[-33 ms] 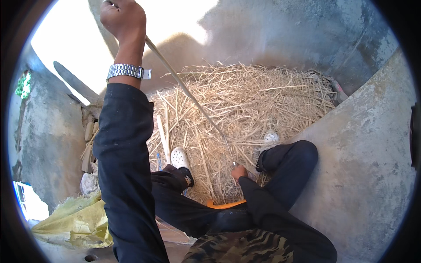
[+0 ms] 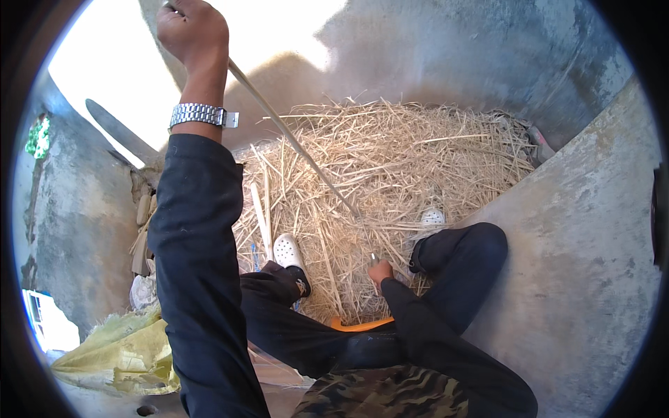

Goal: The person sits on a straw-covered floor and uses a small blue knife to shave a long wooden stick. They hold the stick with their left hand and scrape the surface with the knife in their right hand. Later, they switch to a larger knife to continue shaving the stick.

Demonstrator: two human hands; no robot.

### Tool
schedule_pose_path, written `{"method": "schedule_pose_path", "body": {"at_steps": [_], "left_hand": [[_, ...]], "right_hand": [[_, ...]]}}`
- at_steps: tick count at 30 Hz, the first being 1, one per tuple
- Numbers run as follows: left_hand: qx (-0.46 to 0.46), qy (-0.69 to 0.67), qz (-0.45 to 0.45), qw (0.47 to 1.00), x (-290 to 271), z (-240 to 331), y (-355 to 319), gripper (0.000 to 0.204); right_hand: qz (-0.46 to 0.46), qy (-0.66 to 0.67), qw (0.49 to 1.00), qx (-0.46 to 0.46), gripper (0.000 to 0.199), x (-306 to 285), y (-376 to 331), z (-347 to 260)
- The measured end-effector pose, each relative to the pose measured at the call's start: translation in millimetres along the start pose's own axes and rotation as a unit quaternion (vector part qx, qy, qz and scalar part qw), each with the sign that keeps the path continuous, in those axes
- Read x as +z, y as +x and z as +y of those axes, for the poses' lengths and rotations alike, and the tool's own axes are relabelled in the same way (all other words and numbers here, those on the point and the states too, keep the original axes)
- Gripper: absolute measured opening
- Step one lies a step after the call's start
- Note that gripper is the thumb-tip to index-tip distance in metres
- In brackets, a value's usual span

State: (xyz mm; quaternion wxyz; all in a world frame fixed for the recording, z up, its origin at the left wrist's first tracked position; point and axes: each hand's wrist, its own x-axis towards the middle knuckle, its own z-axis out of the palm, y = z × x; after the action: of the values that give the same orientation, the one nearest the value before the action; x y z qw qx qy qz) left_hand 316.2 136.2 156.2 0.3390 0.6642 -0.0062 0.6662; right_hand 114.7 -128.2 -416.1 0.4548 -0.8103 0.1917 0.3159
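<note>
My left hand (image 2: 194,29) is raised high at the upper left, closed in a fist around a long, thin, pale strip like split cane or bamboo (image 2: 300,148). The strip slants down to the right over the straw, toward my right hand (image 2: 380,270). That hand is low between my knees, closed round a small tool whose shiny metal end (image 2: 374,257) shows above the fingers. The rest of the tool is hidden in my grip. Whether the strip's thin lower end touches the tool I cannot tell.
Dry shavings and strips (image 2: 404,160) are heaped on the floor. White clogs (image 2: 287,251) are on my feet amid them. An orange curved edge (image 2: 359,325) shows under my leg. A torn yellow sack (image 2: 125,355) lies at the left. Grey walls (image 2: 578,230) surround me.
My left hand has shifted very slightly left and up, with the strip in it. My right hand stays in nearly the same place.
</note>
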Motion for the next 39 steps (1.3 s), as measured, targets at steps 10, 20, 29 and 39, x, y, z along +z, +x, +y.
{"method": "schedule_pose_path", "body": {"at_steps": [10, 20, 29, 39], "left_hand": [[-0.137, -0.121, -0.028, 0.983, -32, 14, 13, 0.047], [-0.120, -0.094, -0.005, 0.988, -35, 11, 8, 0.052], [-0.140, -0.084, 0.012, 0.987, -16, 6, -7, 0.052], [-0.102, -0.045, 0.011, 0.994, -26, 6, 9, 0.054]], "right_hand": [[0.090, 0.097, 0.924, -0.359, 0.017, 5, -74, -103], [0.062, 0.041, 0.951, -0.301, 0.017, -2, -79, -101], [0.004, -0.062, 0.992, -0.113, 0.036, -13, -25, -20], [0.029, -0.025, 0.992, -0.122, 0.032, 2, -25, -8]]}}
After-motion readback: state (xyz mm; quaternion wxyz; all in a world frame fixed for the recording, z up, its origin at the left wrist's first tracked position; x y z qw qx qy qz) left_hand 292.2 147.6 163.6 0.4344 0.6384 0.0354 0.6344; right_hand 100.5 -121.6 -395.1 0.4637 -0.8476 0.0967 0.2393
